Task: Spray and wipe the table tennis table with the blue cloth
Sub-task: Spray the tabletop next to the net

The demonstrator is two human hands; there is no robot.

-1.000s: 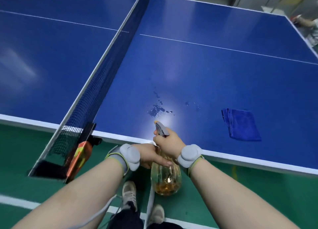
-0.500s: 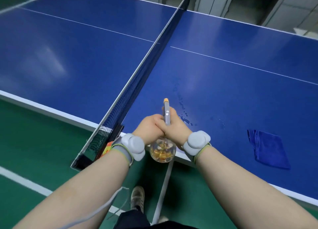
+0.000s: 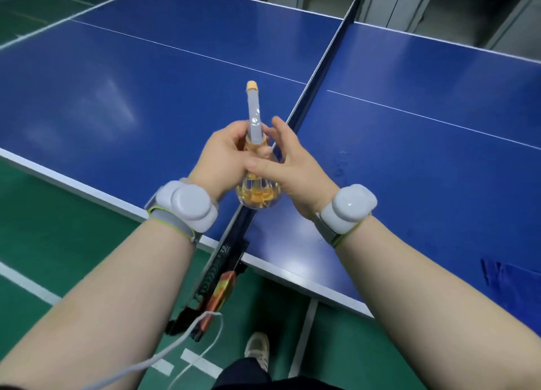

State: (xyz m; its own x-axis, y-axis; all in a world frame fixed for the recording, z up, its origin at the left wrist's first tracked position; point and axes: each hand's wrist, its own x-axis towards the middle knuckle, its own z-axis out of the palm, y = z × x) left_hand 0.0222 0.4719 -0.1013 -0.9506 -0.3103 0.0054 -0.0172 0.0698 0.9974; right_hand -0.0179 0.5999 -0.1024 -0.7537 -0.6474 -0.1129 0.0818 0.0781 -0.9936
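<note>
Head view: left hand (image 3: 222, 158) grips a clear round spray bottle (image 3: 257, 184) over the blue worktop (image 3: 117, 96); right hand (image 3: 288, 167) spread beside it. Folded blue cloth (image 3: 515, 284) lies far right.

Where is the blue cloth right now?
In the head view the blue cloth lies flat on the table's right half, near its front edge at the picture's lower right, just beyond the right forearm and apart from both hands.
</note>
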